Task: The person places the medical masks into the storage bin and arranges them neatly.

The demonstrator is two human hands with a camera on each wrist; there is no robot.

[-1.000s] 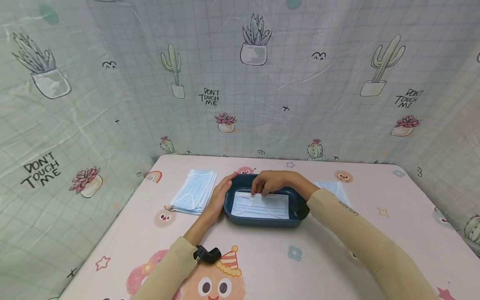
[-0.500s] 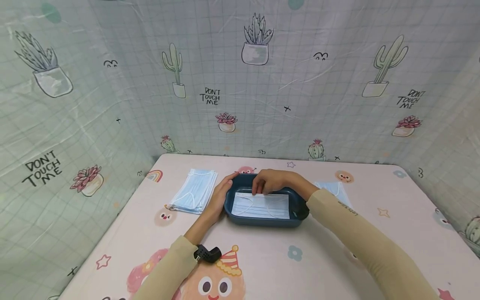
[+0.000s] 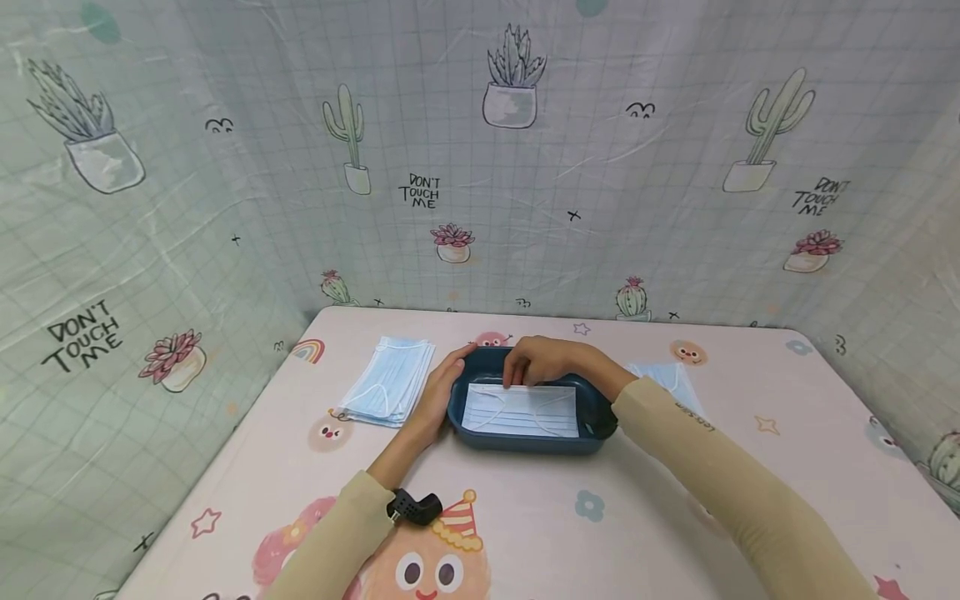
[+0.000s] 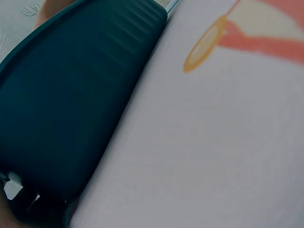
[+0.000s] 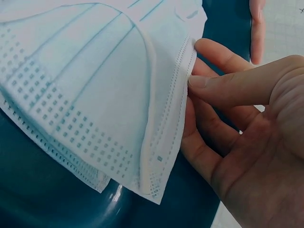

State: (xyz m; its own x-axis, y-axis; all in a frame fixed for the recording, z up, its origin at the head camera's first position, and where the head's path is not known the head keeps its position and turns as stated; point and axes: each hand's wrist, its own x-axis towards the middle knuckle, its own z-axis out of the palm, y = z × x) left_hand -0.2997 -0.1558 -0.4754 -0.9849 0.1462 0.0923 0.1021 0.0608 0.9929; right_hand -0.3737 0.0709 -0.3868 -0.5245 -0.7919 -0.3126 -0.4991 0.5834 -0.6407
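A dark blue rectangular bin [image 3: 528, 446] stands on the table with pale blue face masks inside. My right hand [image 3: 540, 360] reaches over the far rim and pinches the top edge of a face mask [image 5: 95, 85] between thumb and fingers. Beneath that mask, the edge of another mask [image 5: 66, 164] shows in the right wrist view. My left hand [image 3: 438, 392] rests along the bin's left end, its visible fingers fairly straight against the rim and outer wall. In the left wrist view the bin wall [image 4: 80, 95] fills the left side, and the hand is mostly dark or cut off.
A stack of blue masks [image 3: 390, 379] lies left of the bin. To the right, more mask material [image 3: 667, 379] lies partly hidden behind the right forearm. The table [image 3: 525, 525] has a printed cover, with a patterned curtain [image 3: 525, 183] behind it.
My right fingers have shifted slightly at the mask's top edge, with the thumb less visible from above. The bin and left hand stay in place.
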